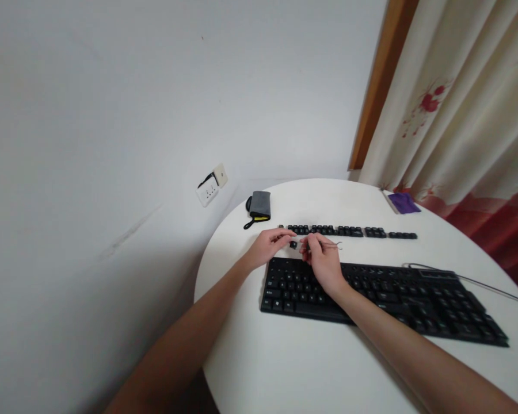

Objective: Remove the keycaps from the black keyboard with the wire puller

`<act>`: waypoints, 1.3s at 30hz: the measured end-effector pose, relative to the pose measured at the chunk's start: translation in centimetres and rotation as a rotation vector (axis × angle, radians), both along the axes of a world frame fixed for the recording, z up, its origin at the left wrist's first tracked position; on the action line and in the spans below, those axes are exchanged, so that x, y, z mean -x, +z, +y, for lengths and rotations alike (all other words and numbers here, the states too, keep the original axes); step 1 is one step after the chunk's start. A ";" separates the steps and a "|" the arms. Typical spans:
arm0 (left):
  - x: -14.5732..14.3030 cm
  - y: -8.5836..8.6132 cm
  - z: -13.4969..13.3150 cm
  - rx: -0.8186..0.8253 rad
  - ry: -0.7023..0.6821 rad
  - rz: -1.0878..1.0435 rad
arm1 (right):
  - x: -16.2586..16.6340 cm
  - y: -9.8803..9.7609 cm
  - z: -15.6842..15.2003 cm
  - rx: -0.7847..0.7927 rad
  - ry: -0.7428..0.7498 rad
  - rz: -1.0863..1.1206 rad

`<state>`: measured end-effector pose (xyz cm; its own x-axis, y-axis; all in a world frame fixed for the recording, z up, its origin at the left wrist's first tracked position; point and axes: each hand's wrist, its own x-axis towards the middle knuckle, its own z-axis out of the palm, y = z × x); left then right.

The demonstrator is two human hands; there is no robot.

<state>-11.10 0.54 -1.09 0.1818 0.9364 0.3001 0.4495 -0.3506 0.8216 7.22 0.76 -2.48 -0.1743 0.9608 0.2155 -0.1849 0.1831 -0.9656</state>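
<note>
My right hand is closed around a thin wire keycap puller, above the top left part of a black keyboard. One end of the wire sticks out to the right of the fingers; the other points left toward a small black keycap. Whether the wire grips that keycap is too small to tell. My left hand reaches in from the left, fingers stretched and apart, its thumb tip close beside the keycap. The keyboard's top row, at least on the left, shows no caps. My right hand and forearm hide part of the keys.
Behind the hands, several loose keycaps lie in a row on the round white table. A grey pouch sits at the back left, a purple cloth at the back right. The keyboard's cable runs right. A wall borders the left.
</note>
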 end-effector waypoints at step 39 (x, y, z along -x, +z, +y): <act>0.6 -0.7 1.1 -0.095 0.205 -0.133 | 0.2 -0.1 0.4 0.018 -0.091 -0.051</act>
